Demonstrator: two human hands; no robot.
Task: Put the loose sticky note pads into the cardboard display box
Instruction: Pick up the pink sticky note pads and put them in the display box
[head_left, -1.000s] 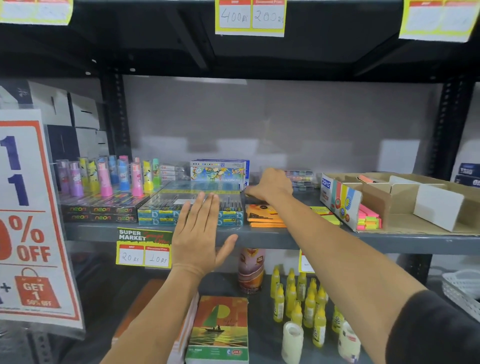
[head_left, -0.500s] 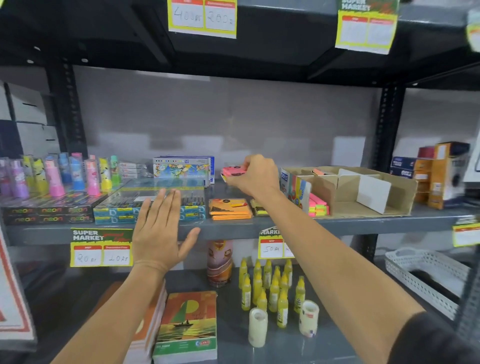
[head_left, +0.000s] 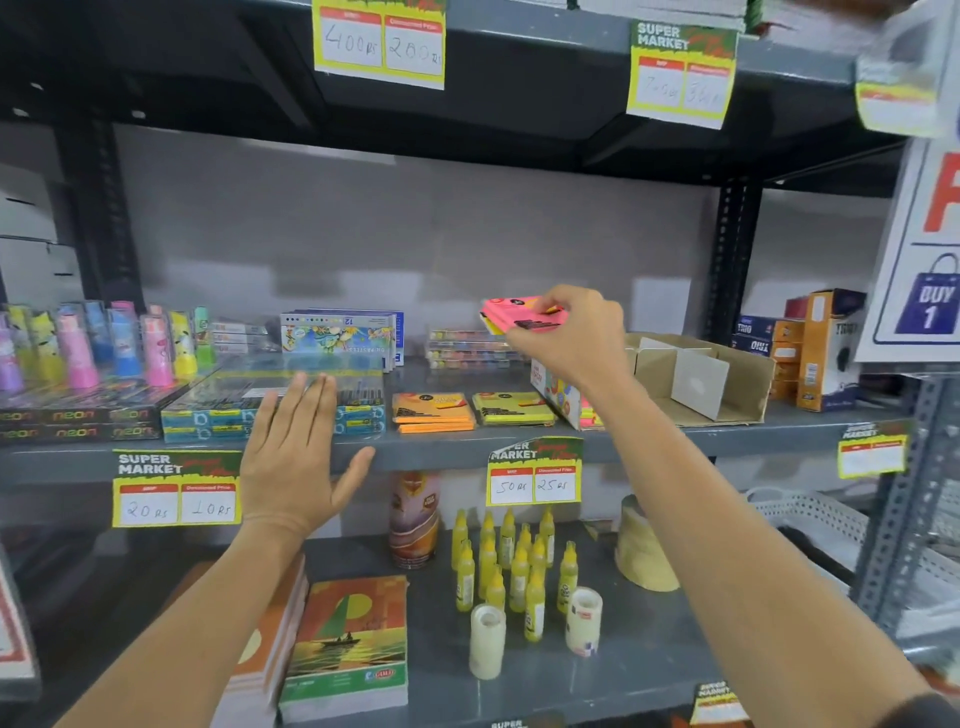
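Note:
My right hand (head_left: 576, 338) grips a pink sticky note pad (head_left: 511, 313) in the air above the middle shelf, just left of the cardboard display box (head_left: 727, 384). The box lies open with white dividers and a few pads showing at its left end. An orange sticky note pad stack (head_left: 432, 411) and a yellow sticky note pad stack (head_left: 511, 408) lie flat on the shelf in front of the raised pad. My left hand (head_left: 298, 452) hovers flat, fingers spread, at the shelf's front edge over the pen boxes (head_left: 270, 410), holding nothing.
Highlighters (head_left: 104, 343) stand at the left, a pastel box (head_left: 340, 335) and small cases behind. Orange and blue boxes (head_left: 810, 348) stand right of the display box. Price tags (head_left: 535, 473) hang from the shelf edge. Below are glue bottles (head_left: 509, 566), tape rolls and notebooks (head_left: 345, 644).
My right hand went from resting on the shelf to lifting a pink pad and carrying it upward and to the right. My left hand stays open. The view has panned right.

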